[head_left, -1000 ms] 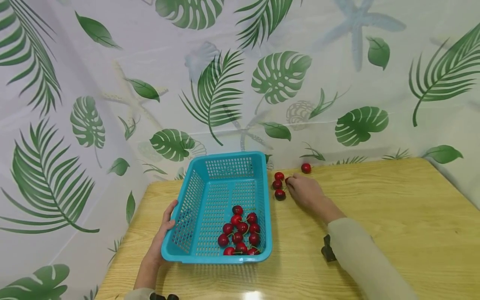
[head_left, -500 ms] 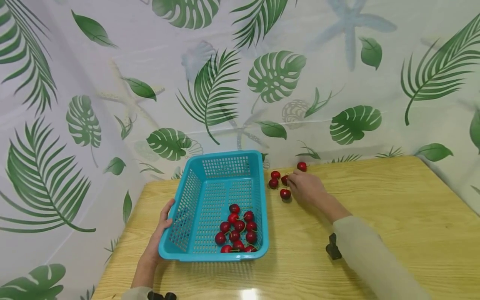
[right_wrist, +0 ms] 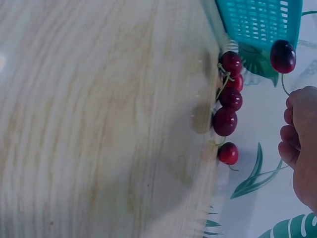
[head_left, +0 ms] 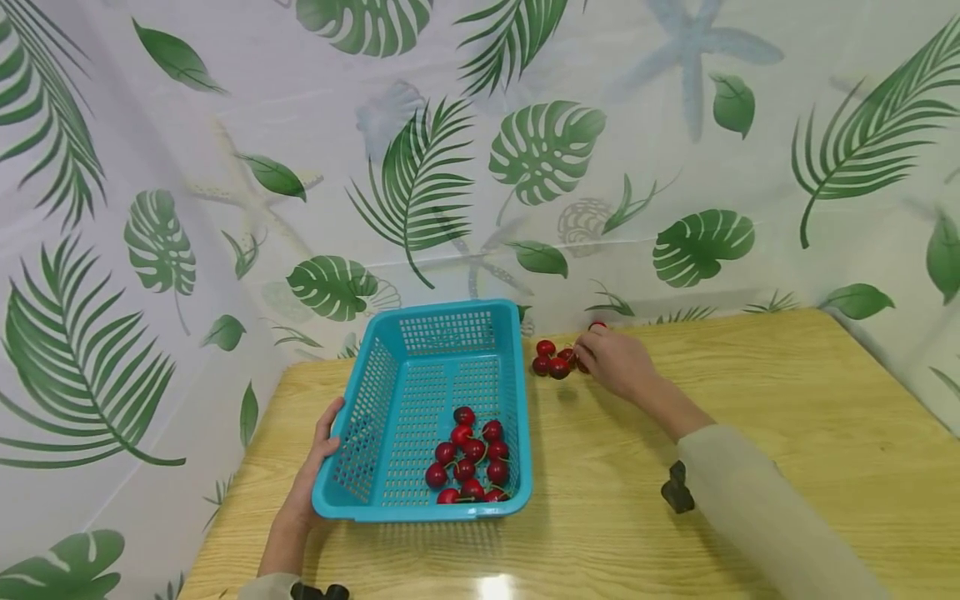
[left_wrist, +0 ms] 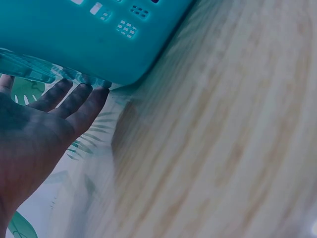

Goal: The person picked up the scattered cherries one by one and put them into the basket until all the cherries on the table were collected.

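Right hand now pinches the thin stem of one dark red glossy cherry between curled fingers, fruit hanging clear of the light wood-grain tabletop; half a second ago that hand was flat among the loose cherries with one lying nearer the person, and that spot is now bare, so I judge a pick has just gone through and the lifted fruit is off the surface. In the right wrist view the held cherry sits beyond the fingertips, toward the turquoise perforated plastic basket, with the loose cluster of red cherries on the table just beside the grip (five countable there, a couple stems tangled together). One more red cherry peeks out on the far side of the knuckles. Held fruit looks round, smooth, shiny, wine-dark, with a green curved stem; small and light by the look of it. Left hand presses straight fingers against the basket's near-left outer wall, thumb on the rim, same as a second ago. Pile of red cherries lies inside the basket, at its near right end.
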Available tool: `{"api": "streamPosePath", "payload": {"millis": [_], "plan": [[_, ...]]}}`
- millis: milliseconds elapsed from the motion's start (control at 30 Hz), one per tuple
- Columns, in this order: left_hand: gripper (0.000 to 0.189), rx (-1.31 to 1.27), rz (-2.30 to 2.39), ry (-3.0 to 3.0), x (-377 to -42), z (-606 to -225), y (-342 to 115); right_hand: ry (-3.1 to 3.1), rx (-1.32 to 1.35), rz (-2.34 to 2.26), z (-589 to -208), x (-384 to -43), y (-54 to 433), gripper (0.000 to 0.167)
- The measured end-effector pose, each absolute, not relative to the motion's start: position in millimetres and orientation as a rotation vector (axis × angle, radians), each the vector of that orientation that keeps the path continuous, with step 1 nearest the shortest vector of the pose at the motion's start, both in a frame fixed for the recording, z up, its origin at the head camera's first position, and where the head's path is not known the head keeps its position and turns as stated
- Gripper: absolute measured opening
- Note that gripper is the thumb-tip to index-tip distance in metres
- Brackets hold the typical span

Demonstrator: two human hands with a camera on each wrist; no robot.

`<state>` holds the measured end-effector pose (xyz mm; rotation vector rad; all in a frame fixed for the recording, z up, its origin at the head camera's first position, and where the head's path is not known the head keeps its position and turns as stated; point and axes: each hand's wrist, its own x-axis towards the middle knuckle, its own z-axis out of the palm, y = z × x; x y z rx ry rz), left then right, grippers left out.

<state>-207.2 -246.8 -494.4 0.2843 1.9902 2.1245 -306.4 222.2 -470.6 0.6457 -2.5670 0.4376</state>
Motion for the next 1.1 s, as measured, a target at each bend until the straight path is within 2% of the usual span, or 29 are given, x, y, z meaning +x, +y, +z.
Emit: {"api": "streamPosePath", "payload": {"millis": [300, 1100], "plan": [[0.061, 0.343, 2.107, 2.039, -207.4, -494.5, -247.7, -2.533, 0.582, 0.601, -452.7, -300.2, 208.2, 0.013], [0.062, 0.313, 2.121, 2.037, -207.6, -495.0, -245.8, -2.35, 0.903, 0.62, -430.0, -273.7, 126.2, 0.009]]}}
